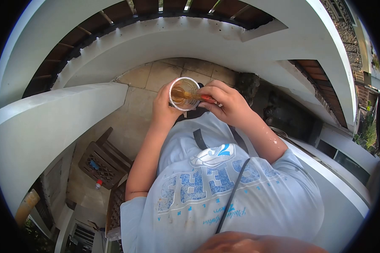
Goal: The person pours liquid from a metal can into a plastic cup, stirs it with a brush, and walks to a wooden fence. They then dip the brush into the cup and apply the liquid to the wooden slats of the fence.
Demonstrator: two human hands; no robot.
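My left hand (162,106) is wrapped round a clear plastic cup (190,86) with a pale rim, held in front of my body with its mouth facing up at me. Brownish liquid or residue shows inside. Between the thumb and fingers of my right hand (227,103) is a paintbrush (195,96) with an orange-red handle end. It slants over the right side of the rim, and its tan head lies inside the cup. Whitish spots mark my right forearm.
White curved walls (173,40) stand ahead, and a lower white wall (63,107) runs along the left. Tiled floor (143,99) lies below. A brown plastic chair (103,160) stands at the lower left, near a bottle with a red cap (99,182).
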